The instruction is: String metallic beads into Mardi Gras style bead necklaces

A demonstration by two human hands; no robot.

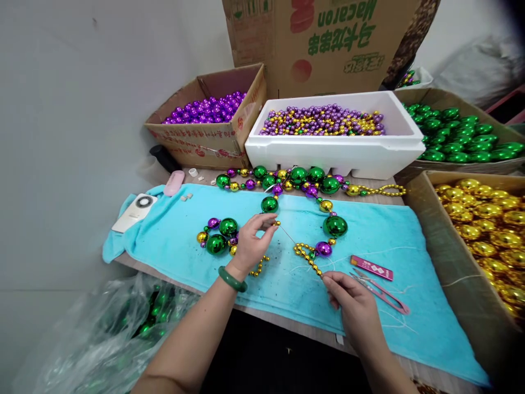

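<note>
My left hand [255,241], with a green bangle at the wrist, pinches a thin string close to a small gold bead [278,223]. From there the string runs taut to a looped strand of small gold beads [309,260]. The lower end of that strand is between the fingers of my right hand [346,298]. Behind the hands, a garland of green, purple and gold balls [335,226] curves over the turquoise towel [164,246]. Another beaded piece [216,244] lies just left of my left hand, partly hidden by it.
Pink snips [385,295] and a red packet [372,268] lie right of my right hand. Behind stand a box of purple balls [192,134] and a white foam box [328,150]. Gold balls fill a carton [463,262] at right. A white device [134,212] rests at left.
</note>
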